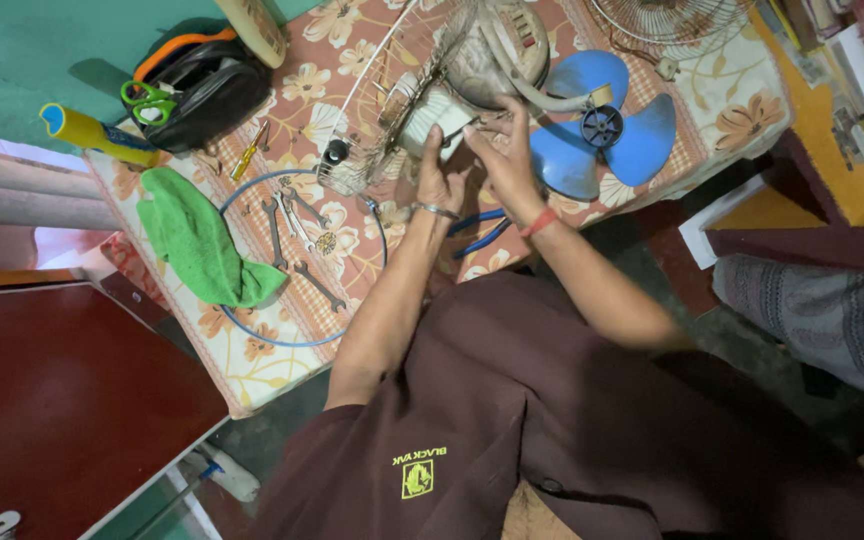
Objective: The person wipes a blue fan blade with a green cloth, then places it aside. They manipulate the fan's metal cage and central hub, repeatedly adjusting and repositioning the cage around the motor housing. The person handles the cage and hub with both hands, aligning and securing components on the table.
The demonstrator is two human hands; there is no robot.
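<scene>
Fan motor point(439, 118), grille attached, sits at the flowered bench's point(252, 360) far edge, left hand point(436, 180) and right hand point(500, 160) both grasping its housing. A slip could tip it onto the blue blade point(602, 130) alongside.

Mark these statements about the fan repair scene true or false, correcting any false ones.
1. Both hands are on the fan motor. True: left hand, right hand.
2. The fan blade is red. False: it is blue.
3. A green cloth lies on the table. True.
4. The wrenches lie on the floor. False: they lie on the table, inside a blue ring.
5. The scissors have green handles. True.
</scene>
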